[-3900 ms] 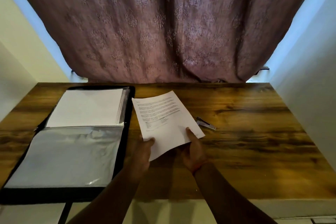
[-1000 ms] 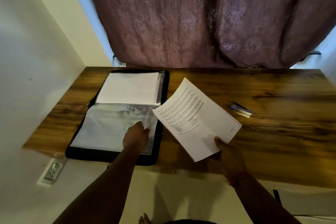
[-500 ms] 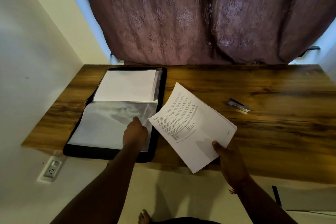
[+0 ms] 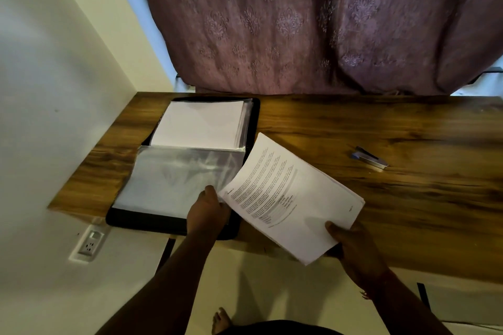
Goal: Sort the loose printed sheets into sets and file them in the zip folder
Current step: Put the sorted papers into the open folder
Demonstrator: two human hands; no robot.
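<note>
My right hand grips the printed sheets mid-frame; my left hand pinches a clear sleeve in the zip folder.

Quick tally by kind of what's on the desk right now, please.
Zip folder, open: 1
Paper stack in the folder: 1
Printed set held by right hand: 1
Stapler: 1
Total: 4
</note>
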